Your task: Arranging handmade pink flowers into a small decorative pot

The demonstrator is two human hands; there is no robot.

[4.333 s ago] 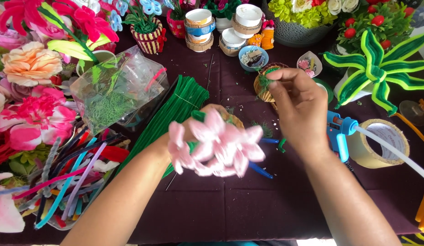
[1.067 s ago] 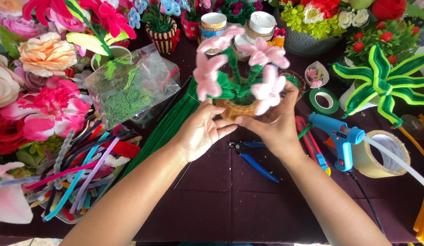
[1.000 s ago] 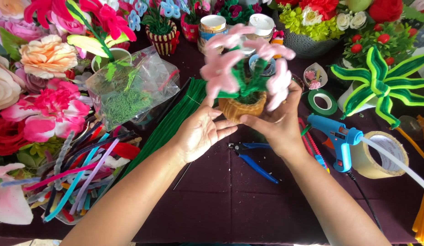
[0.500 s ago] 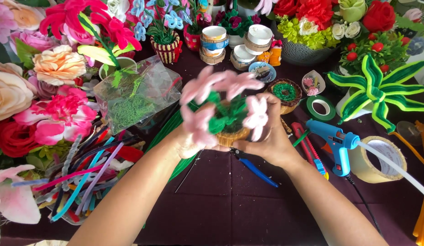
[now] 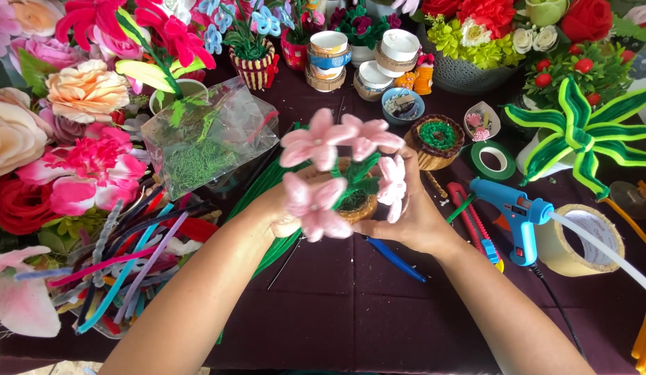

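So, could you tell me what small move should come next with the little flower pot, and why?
Probably tilt the small pot upright: both the left hand and right hand cradle it tipped toward the camera, so the pink flowers hide its top.

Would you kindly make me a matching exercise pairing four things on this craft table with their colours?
Things:
1. glue gun
2. tape ring
3. flowers in the small pot that both hands hold
4. wide tape roll

Colours:
A. pink
B. tan
C. blue
D. green

Pairs: 1-C, 2-D, 3-A, 4-B
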